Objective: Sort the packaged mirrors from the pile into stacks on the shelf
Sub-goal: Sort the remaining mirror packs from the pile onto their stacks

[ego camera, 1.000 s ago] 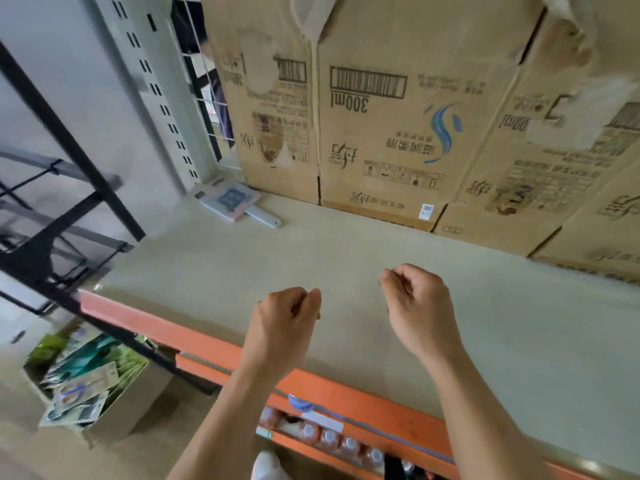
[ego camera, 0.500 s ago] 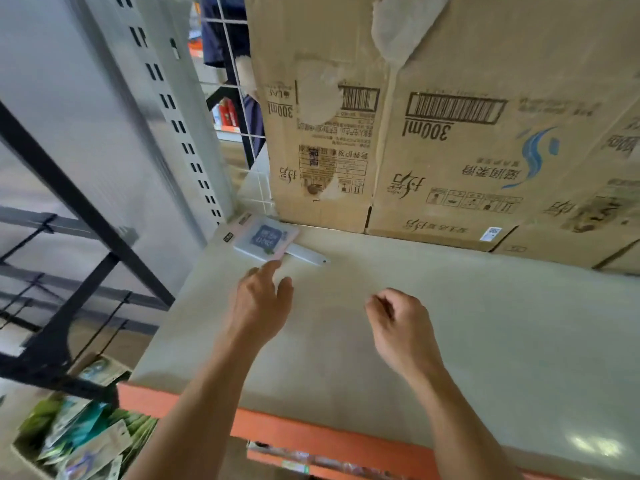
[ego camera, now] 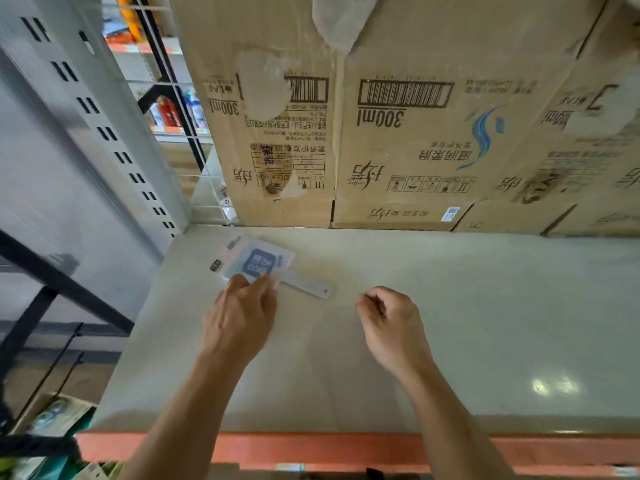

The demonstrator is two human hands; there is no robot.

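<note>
Packaged mirror (ego camera: 258, 263): flat on shelf (ego camera: 450, 306), back-left corner, blue label up, pale handle pointing right.

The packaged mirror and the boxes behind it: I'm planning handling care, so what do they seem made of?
Packaged mirror: probably glossy plastic wrap over printed card, by its sheen; pale, plastic-looking handle protrudes. Boxes: matte brown cardboard, printed, with torn surface patches.

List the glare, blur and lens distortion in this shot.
Head view: a glare patch on the shelf at right; the cartons soften toward the right edge; the bottom left corner smears; the wide lens slants the slotted post; the packaged mirror by the left hand looks slightly soft.
</note>
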